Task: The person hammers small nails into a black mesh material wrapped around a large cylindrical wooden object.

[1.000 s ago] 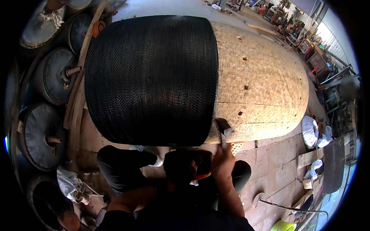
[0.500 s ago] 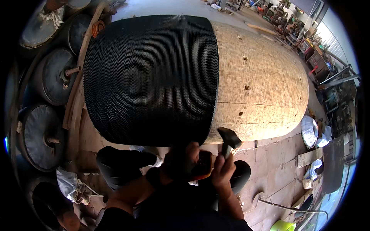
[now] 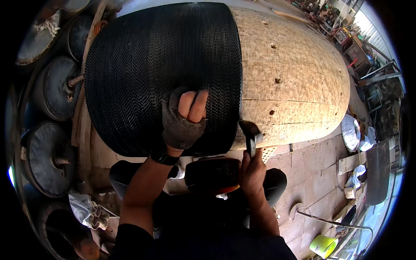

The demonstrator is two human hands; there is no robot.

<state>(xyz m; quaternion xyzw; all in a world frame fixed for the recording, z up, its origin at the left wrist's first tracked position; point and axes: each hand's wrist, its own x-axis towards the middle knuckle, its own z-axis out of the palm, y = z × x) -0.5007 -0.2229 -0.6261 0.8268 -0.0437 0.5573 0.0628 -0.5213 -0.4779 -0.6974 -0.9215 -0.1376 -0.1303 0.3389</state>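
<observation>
A big wooden drum (image 3: 299, 82) lies on its side before me, its left part covered by a black, finely ridged sheet or band (image 3: 138, 73). My left hand (image 3: 185, 123), in a dark fingerless glove, is over the black ridges near their right part. Its fingers are curled; anything between them is hidden. My right hand (image 3: 252, 173) grips a hammer (image 3: 250, 136) by the handle, its head near the lower end of the seam between black covering and bare wood. A dark open box (image 3: 212, 171) with a reddish side sits between my knees; its contents are too dark to tell.
Several dark drums with shafts (image 3: 47, 158) line the left, beside long wooden planks (image 3: 82, 121). A pale bag (image 3: 86, 208) lies at lower left. On the right are white bags (image 3: 350, 132), a metal stand (image 3: 316, 216), a yellow-green bucket (image 3: 323, 246) and a dark curved sheet (image 3: 378, 173).
My left hand has risen from the box to the black ridged covering. The hammer has moved slightly up and left in my right hand. The drum appears higher in view.
</observation>
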